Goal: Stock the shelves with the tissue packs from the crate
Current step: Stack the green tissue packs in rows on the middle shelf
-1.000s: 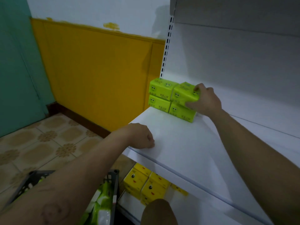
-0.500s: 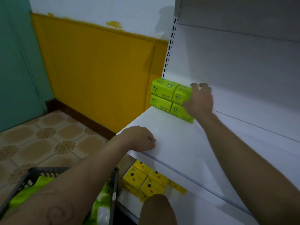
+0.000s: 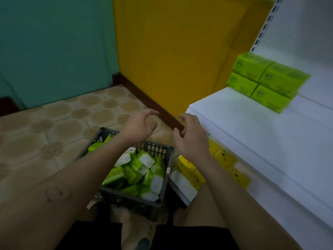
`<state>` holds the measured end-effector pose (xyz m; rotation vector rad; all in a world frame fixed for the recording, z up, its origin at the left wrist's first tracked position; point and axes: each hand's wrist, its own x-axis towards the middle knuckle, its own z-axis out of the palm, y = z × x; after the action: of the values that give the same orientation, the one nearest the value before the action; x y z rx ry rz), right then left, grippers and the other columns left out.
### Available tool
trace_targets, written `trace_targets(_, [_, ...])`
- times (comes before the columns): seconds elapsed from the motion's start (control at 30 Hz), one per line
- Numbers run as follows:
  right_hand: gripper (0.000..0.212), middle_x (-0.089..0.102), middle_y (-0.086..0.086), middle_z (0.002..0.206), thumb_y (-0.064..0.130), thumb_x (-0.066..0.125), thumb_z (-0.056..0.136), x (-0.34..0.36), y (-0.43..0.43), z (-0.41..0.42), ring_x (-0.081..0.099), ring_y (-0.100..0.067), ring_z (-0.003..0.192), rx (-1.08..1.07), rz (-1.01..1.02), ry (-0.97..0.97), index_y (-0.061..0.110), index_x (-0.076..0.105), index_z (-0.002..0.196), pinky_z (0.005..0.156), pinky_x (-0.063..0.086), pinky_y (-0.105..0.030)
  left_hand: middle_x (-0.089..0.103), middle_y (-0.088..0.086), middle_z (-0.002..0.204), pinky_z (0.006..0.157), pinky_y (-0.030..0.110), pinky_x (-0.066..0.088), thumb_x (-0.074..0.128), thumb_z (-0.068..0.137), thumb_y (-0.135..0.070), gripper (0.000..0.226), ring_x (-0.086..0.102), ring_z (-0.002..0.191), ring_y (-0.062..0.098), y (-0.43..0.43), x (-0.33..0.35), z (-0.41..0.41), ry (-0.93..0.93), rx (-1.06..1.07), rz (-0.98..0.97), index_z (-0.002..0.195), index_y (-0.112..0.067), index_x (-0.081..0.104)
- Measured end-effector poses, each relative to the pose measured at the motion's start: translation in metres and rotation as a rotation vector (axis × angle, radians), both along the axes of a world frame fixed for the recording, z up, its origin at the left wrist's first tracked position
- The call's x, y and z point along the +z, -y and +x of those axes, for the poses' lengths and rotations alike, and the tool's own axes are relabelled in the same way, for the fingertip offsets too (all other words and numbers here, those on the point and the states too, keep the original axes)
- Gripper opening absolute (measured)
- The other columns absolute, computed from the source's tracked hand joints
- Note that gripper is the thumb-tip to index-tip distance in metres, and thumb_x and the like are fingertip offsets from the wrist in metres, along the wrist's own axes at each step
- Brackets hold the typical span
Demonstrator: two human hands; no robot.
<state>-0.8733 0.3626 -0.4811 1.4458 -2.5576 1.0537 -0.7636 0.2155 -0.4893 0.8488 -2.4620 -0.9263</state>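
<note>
Hands (image 3: 138,126) (image 3: 191,139) now off shelf (image 3: 252,134), above crate (image 3: 129,202)

The right hand (image 3: 191,139) has let go of the green tissue packs (image 3: 264,82) at 2 o'clock and has come off the shelf (image 3: 252,127). It now hangs empty in mid view, fingers loosely bent. The left hand (image 3: 138,127) has left the shelf edge and hangs at its 9 o'clock, also empty. The view has dropped, so the crate (image 3: 126,201) shows whole at 6 o'clock.
</note>
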Motion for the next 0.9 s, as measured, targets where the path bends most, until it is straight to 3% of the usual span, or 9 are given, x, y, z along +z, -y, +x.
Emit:
trace_targets(0.17, [0.046,0.041,-0.004,0.140,0.034,0.052,0.096,-0.063,0.027,0.014,0.053,-0.025,0.112,0.097,0.481,0.135,0.018,0.043,0.138,0.088,0.048,-0.039,0.050,0.006,0.142,0.095,0.035,0.044,0.060,0.094,-0.027,0.050,0.051,0.125,0.028,0.030,-0.073,0.055,0.330,0.150,0.195,0.141,-0.016,0.046])
trace_targets(0.27, [0.046,0.043,-0.008,0.140,0.032,0.053,0.096,-0.099,0.049,0.013,0.055,-0.027,0.103,0.164,0.672,0.242,0.018,0.043,0.138,0.078,0.048,-0.037,0.048,0.009,0.144,0.091,0.035,0.045,0.063,0.092,-0.028,0.055,0.053,0.123,0.029,0.048,-0.123,0.072,0.454,0.222,0.276,0.141,-0.012,0.045])
trace_targets(0.43, [0.048,0.048,-0.009,0.135,0.032,0.052,0.096,-0.158,0.077,0.013,0.055,-0.026,0.110,0.211,0.785,0.412,0.017,0.042,0.140,0.086,0.051,-0.039,0.057,0.013,0.132,0.089,0.033,0.046,0.066,0.084,-0.022,0.061,0.055,0.119,0.029,0.081,-0.195,0.086,0.651,0.281,0.343,0.140,-0.011,0.045])
trace_targets(0.57, [0.047,0.054,-0.009,0.133,0.028,0.053,0.096,-0.180,0.104,0.006,0.055,-0.027,0.115,0.270,0.838,0.507,0.017,0.044,0.140,0.090,0.049,-0.039,0.046,0.013,0.137,0.096,0.046,0.046,0.068,0.082,-0.037,0.069,0.045,0.125,0.035,0.102,-0.252,0.088,0.844,0.232,0.282,0.141,-0.016,0.038])
trace_targets(0.7, [0.048,0.055,-0.006,0.128,0.030,0.053,0.096,-0.195,0.126,-0.005,0.058,-0.024,0.108,0.334,0.865,0.537,0.022,0.041,0.142,0.086,0.050,-0.039,0.032,0.011,0.148,0.102,0.047,0.037,0.066,0.080,-0.048,0.082,0.032,0.134,0.035,0.109,-0.303,0.080,0.986,0.203,0.149,0.146,-0.021,0.026])
trace_targets(0.8, [0.047,0.052,-0.004,0.130,0.033,0.055,0.094,-0.208,0.138,-0.010,0.054,-0.022,0.111,0.350,0.890,0.511,0.022,0.043,0.138,0.084,0.047,-0.033,0.025,0.009,0.151,0.103,0.050,0.036,0.065,0.079,-0.044,0.081,0.025,0.139,0.035,0.116,-0.326,0.074,1.029,0.141,0.052,0.147,-0.027,0.024])
trace_targets(0.9, [0.045,0.052,-0.001,0.132,0.037,0.056,0.091,-0.215,0.146,-0.011,0.052,-0.020,0.115,0.350,0.910,0.518,0.024,0.046,0.134,0.081,0.041,-0.029,0.040,0.001,0.141,0.096,0.050,0.044,0.064,0.078,-0.033,0.064,0.036,0.130,0.029,0.122,-0.328,0.075,0.938,0.121,0.034,0.138,-0.029,0.040])
